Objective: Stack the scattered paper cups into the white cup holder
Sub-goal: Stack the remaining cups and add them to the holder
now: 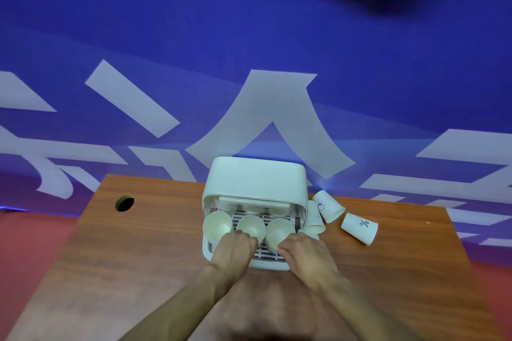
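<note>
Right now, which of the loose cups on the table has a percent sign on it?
The rightmost cup, farthest from the cup holder; its neighbour shows a blue emblem instead.

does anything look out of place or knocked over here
Yes. At least three paper cups lie tipped over on the table to the right of the white cup holder: a blue-logo cup, a percent-sign cup, and a third cup close beside the holder. Nothing looks spilled or damaged.
</note>
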{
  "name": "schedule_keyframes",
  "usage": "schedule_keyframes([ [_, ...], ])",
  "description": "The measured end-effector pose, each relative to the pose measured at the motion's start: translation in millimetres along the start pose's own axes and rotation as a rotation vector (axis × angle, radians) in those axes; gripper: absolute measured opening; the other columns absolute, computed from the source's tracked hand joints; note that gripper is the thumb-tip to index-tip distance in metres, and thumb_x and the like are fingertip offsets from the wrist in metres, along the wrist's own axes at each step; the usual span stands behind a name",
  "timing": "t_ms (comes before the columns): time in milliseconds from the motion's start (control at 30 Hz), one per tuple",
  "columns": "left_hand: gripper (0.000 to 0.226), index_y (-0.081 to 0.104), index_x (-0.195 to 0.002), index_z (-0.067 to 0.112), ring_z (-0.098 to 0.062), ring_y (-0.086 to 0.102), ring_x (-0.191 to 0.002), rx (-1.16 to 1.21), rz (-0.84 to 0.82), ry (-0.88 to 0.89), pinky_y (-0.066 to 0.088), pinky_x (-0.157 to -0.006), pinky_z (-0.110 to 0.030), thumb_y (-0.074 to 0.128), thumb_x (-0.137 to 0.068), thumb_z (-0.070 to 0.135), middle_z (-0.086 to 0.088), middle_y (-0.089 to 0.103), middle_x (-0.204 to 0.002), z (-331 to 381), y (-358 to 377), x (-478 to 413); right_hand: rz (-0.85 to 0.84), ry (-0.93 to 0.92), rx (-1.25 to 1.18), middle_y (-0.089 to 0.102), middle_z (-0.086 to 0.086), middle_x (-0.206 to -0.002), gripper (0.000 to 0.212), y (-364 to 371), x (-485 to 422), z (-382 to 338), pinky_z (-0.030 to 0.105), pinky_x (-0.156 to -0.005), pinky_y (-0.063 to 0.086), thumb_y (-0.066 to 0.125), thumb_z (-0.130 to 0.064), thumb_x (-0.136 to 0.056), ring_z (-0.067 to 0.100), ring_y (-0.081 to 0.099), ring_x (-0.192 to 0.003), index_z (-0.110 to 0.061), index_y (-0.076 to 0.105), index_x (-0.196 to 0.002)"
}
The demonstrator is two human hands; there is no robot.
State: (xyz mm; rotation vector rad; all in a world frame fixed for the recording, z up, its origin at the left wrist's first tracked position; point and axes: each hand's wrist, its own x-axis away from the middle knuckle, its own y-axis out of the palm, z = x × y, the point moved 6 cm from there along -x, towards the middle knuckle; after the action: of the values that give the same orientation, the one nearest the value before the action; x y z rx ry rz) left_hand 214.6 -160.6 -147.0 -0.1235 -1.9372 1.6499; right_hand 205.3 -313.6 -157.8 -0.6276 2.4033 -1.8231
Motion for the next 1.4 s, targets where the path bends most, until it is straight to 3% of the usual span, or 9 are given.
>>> schedule_keyframes([
  [133, 0.031, 0.062, -0.096, 0.011, -0.028, 0.059, -0.093, 0.05, -0.041, -0.061, 0.035, -0.064, -0.034, 0.045, -0.079, -0.008, -0.013, 0.066, -0.1, -4.1, 11.4, -8.9, -0.071, 0.05, -0.059, 0.062, -0.007, -0.102, 0.032, 14.9, -7.7, 5.7, 0.031, -0.074, 0.044, 0.04, -0.041, -0.102, 0.014, 0.055, -0.098, -0.026, 0.068, -0.098],
  [567, 0.033, 0.064, -0.099, 0.01, -0.027, 0.059, -0.098, -0.007, -0.06, -0.068, 0.048, -0.073, -0.035, 0.047, -0.079, -0.01, -0.013, 0.066, -0.103, -5.0, 11.3, -22.6, -0.04, 0.053, -0.05, 0.063, -0.011, -0.11, 0.031, 27.6, -17.1, 10.7, 0.03, -0.075, 0.045, 0.041, -0.046, -0.101, 0.012, 0.058, -0.102, -0.031, 0.068, -0.108],
  [700, 0.032, 0.063, -0.099, 0.013, -0.024, 0.058, -0.098, -0.014, -0.041, -0.072, 0.045, -0.068, -0.033, 0.049, -0.08, -0.008, -0.008, 0.065, -0.103, -6.0, 6.8, -18.0, 0.109, 0.056, -0.152, 0.06, -0.02, -0.118, 0.027, 10.6, -4.2, 7.9, 0.027, -0.073, 0.044, 0.052, -0.049, -0.095, 0.004, 0.062, -0.097, -0.034, 0.064, -0.115],
  [800, 0.021, 0.061, -0.091, 0.014, -0.025, 0.06, -0.085, 0.009, 0.043, -0.055, 0.039, -0.056, -0.034, 0.056, -0.078, -0.001, -0.006, 0.063, -0.091, -1.2, -11.9, -7.6, 0.33, 0.03, -0.19, 0.06, -0.024, -0.112, 0.014, -15.1, 22.3, 24.9, 0.022, -0.056, 0.044, 0.059, -0.042, -0.093, -0.001, 0.061, -0.08, -0.037, 0.065, -0.105],
  [900, 0.022, 0.054, -0.065, 0.015, -0.026, 0.051, -0.049, 0.048, 0.247, 0.115, 0.031, -0.038, -0.028, 0.076, -0.063, 0.011, -0.003, 0.052, -0.059, 15.9, -31.9, 0.5, 0.299, 0.108, -0.116, 0.058, -0.025, -0.114, 0.011, -24.5, 46.8, 76.5, 0.024, -0.055, 0.045, 0.057, -0.036, -0.095, 0.0, 0.062, -0.079, -0.038, 0.064, -0.103],
  [1033, 0.015, 0.056, -0.075, 0.017, -0.021, 0.048, -0.056, 0.053, 0.439, 0.412, 0.036, -0.04, -0.028, 0.063, -0.086, 0.024, 0.0, 0.052, -0.068, 58.4, -40.1, 9.3, 0.105, 0.309, -0.014, 0.052, -0.026, -0.127, 0.018, -26.5, 66.4, 155.7, 0.03, -0.075, 0.052, 0.049, -0.04, -0.096, 0.005, 0.066, -0.091, -0.04, 0.062, -0.109],
  [1167, 0.009, 0.059, -0.095, 0.017, -0.019, 0.052, -0.068, -0.155, 0.308, 0.648, 0.037, -0.045, -0.028, 0.059, -0.086, 0.017, 0.001, 0.056, -0.08, 124.0, -24.2, -6.3, -0.009, 0.487, 0.015, 0.038, -0.016, -0.145, 0.031, -24.7, 65.0, 205.2, 0.033, -0.084, 0.053, 0.05, -0.037, -0.094, 0.014, 0.066, -0.1, -0.033, 0.054, -0.124],
  [1300, 0.024, 0.055, -0.106, 0.014, -0.021, 0.056, -0.067, -0.263, 0.125, 0.596, 0.027, -0.044, -0.03, 0.059, -0.083, 0.01, -0.003, 0.058, -0.087, 160.4, -17.1, -43.1, 0.008, 0.61, -0.048, 0.033, -0.004, -0.146, 0.053, -23.1, 51.8, 229.7, 0.039, -0.083, 0.052, 0.053, -0.036, -0.091, 0.025, 0.062, -0.107, -0.02, 0.036, -0.139],
  [1400, 0.027, 0.051, -0.109, 0.008, -0.022, 0.057, -0.07, -0.311, 0.03, 0.547, 0.029, -0.049, -0.032, 0.053, -0.084, 0.001, -0.009, 0.055, -0.09, 174.5, -13.5, -69.2, 0.065, 0.692, -0.139, 0.045, 0.001, -0.132, 0.053, -20.7, 38.8, 236.3, 0.04, -0.08, 0.05, 0.056, -0.037, -0.089, 0.031, 0.063, -0.102, -0.017, 0.033, -0.133],
])
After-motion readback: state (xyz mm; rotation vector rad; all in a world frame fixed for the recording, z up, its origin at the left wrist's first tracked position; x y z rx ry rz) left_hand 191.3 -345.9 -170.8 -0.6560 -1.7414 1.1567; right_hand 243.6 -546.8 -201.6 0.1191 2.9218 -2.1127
